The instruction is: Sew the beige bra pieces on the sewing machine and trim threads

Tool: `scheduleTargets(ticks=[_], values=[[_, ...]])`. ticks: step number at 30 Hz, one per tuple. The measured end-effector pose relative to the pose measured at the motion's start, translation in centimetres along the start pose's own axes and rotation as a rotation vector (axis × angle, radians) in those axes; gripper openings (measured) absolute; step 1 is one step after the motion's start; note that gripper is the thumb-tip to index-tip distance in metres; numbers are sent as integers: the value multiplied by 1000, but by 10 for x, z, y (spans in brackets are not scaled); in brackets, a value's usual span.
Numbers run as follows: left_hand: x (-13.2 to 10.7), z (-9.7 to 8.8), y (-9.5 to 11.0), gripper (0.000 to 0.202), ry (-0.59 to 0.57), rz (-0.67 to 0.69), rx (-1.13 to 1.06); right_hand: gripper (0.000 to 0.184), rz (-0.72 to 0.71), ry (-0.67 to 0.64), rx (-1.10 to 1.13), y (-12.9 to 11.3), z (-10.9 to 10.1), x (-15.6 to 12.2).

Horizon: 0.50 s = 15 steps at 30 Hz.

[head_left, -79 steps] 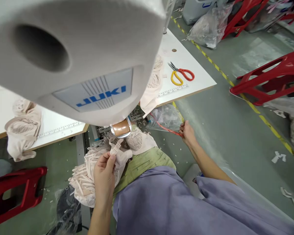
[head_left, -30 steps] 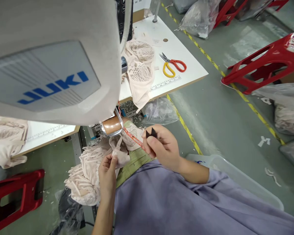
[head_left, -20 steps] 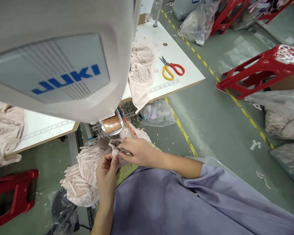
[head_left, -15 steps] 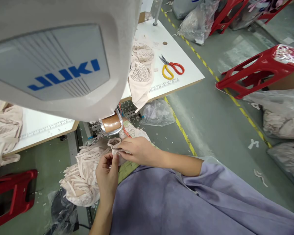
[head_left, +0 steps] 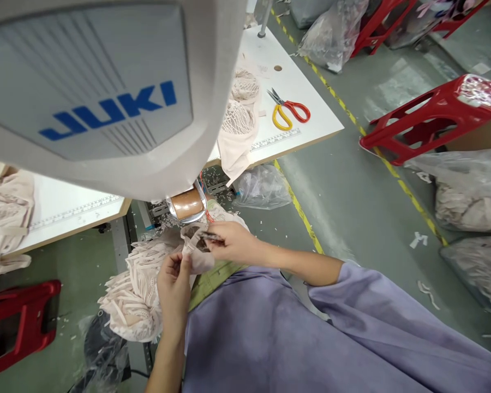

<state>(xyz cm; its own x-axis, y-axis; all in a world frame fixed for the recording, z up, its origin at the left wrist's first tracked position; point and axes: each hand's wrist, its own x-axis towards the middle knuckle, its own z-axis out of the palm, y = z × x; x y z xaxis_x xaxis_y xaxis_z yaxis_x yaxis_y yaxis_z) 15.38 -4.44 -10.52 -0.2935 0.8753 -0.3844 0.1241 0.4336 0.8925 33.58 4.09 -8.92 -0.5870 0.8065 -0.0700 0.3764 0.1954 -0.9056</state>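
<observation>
My left hand (head_left: 175, 278) is closed, thumb and fingers pinching a beige bra piece (head_left: 200, 261) at its edge. The fabric hangs in a loose loop between my two hands. My right hand (head_left: 233, 243) is wrapped round a small dark pair of thread snips (head_left: 213, 237), its tip pointing left over the cloth. Part of the snips is hidden in the fingers. Just left of my hands hangs a thick bunch of beige lace bras (head_left: 135, 295). Right above them are the sewing machine's orange-brown cylinder arm (head_left: 187, 204) and its big JUKI head (head_left: 106, 109).
Large scissors (head_left: 288, 109) with red and yellow handles lie on the white table (head_left: 306, 93), beside more lace bras (head_left: 241, 120). Red stools (head_left: 433, 120) and plastic bags (head_left: 470, 191) stand on the floor at the right. A clear bag (head_left: 262, 187) lies below the table.
The snips have drawn back and turned in my right hand, coming off the spot by my left fingertips. The fabric between my hands has opened out, and the view has shifted slightly.
</observation>
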Motion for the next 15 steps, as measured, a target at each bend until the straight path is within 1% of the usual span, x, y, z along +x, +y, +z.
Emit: scheduleTargets(ticks=[2, 4, 6, 7, 8, 9, 10, 11, 12, 14, 15], values=[[2, 0, -2, 33, -15, -23, -64, 11, 67, 31, 268, 3, -5, -3], [2, 2, -3, 33, -51, -42, -116, 11, 80, 37, 499, 3, -6, -4], [2, 4, -2, 33, -78, -61, -162, 11, 52, -22, 652, 4, -5, -4], [1, 5, -1, 33, -87, -72, -186, 12, 38, -82, 671, 5, -4, -3], [1, 5, -1, 33, -94, -84, -211, 12, 30, -133, 632, 6, -5, -2], [1, 4, -1, 34, -98, -96, -236, 11, 32, -145, 534, 9, -8, -2], [1, 3, -1, 34, -99, -110, -261, 9, 44, -104, 391, 12, -14, -2], [1, 0, -1, 34, -97, -125, -285, 7, 63, -20, 224, 17, -22, -3], [1, -2, -1, 35, -91, -141, -308, 5, 88, 94, 56, 22, -33, -4], [1, -7, -1, 35, -75, -172, -349, 10, 154, 348, -211, 37, -62, -10], [1, -9, 0, 35, -68, -184, -371, 14, 201, 450, -309, 45, -79, -14]])
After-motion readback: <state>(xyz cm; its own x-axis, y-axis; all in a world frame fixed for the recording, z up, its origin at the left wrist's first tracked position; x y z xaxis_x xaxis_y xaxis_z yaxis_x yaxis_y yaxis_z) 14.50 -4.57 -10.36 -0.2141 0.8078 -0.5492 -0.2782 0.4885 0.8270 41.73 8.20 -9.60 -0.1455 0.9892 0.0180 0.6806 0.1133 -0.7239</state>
